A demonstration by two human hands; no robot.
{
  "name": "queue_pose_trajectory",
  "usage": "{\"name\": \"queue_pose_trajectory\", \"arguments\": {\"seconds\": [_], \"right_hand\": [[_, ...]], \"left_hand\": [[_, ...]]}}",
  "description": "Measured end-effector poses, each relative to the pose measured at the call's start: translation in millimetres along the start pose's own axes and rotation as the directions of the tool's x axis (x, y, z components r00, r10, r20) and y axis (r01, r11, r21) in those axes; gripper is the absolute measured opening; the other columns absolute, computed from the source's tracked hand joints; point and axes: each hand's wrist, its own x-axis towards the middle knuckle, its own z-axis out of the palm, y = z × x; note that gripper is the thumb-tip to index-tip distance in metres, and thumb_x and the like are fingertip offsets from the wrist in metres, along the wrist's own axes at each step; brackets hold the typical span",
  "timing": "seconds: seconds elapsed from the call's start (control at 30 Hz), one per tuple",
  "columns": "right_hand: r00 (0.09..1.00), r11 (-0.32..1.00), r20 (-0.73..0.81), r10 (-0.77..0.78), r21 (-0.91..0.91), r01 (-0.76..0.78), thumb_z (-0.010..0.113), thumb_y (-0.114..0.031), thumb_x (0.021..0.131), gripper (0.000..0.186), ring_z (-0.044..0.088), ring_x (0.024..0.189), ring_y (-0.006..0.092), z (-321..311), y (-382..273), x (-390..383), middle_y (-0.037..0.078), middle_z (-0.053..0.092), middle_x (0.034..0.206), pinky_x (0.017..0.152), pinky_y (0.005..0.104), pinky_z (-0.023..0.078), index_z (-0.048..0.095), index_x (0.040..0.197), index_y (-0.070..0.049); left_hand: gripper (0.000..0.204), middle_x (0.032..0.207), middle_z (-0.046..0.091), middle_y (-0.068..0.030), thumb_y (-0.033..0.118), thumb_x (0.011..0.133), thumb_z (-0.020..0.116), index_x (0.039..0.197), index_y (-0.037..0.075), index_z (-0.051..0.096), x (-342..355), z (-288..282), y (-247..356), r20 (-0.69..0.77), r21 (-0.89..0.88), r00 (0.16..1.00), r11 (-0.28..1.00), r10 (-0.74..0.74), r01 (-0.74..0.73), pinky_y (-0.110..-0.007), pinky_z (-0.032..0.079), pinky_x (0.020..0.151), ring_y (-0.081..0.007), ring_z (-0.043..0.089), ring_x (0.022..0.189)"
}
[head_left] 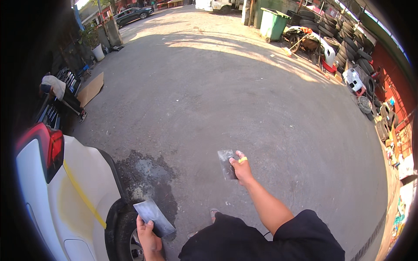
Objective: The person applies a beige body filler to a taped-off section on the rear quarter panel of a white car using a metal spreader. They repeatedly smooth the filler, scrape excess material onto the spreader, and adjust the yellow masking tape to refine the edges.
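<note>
My left hand (149,238) grips a flat grey rectangular sheet (156,216) with pale smears, its thumb on top. The sheet is tilted beside the rear wheel (136,244) of a white car (93,163) and does not touch it. Further right and ahead, my right hand (244,170) pinches a smaller dark grey rectangular sheet (226,164) with whitish smears, held over the ground. Yellow tape (82,191) wraps one finger of that hand no more than it crosses the car's panel, where a dull yellowish patch (72,206) shows.
A dark wet stain (150,169) marks the pavement by the wheel. At the far left a person (61,89) bends near a cardboard sheet (91,89). Stacked tyres (346,41), a green bin (273,26) and clutter line the right side. A dark car (134,15) stands far off.
</note>
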Motion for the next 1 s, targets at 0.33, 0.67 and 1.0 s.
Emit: {"name": "queue_pose_trajectory", "arguments": {"seconds": [0.33, 0.67, 1.0], "right_hand": [[0.912, 0.906, 0.408, 0.036, -0.399, 0.142, 0.064, -0.025, 0.087, 0.054, 0.055, 0.073, 0.0117, 43, -11, -82, 0.006, 0.061, 0.084, 0.068, 0.0303, 0.046, 0.043, 0.135, -0.01], [0.642, 0.904, 0.764, -0.065, -0.228, 0.362, 0.061, -0.031, 0.089, 0.05, 0.053, 0.07, 0.0094, 101, -22, -124, 0.004, 0.06, 0.08, 0.064, 0.0294, 0.045, 0.046, 0.133, -0.013], [0.458, 0.995, 0.888, 0.035, -0.076, 0.071, 0.058, -0.014, 0.092, 0.046, 0.056, 0.089, 0.0104, 129, -50, -164, 0.006, 0.06, 0.104, 0.079, 0.0274, 0.047, 0.043, 0.133, -0.001]], "left_hand": [[0.046, 0.076, 0.051, -0.0027, 0.031, 0.096, 0.04, 0.139, 0.014, 0.038, -3, 32, 7, 0.084, -0.376, 0.977, 0.902, -0.197, 0.214, -0.029, 0.039, 0.053, -0.0118, 0.044, 0.055], [0.047, 0.078, 0.055, -0.0113, 0.037, 0.097, 0.033, 0.136, 0.013, 0.043, -18, 23, 10, 0.267, -0.545, 0.946, 0.78, -0.186, 0.307, -0.033, 0.04, 0.049, -0.0202, 0.048, 0.056], [0.05, 0.091, 0.057, -0.0139, 0.036, 0.096, 0.035, 0.137, 0.008, 0.042, -22, 9, 12, 0.354, -0.677, 0.934, 0.674, -0.053, 0.295, -0.03, 0.04, 0.056, -0.02, 0.049, 0.067]]}}
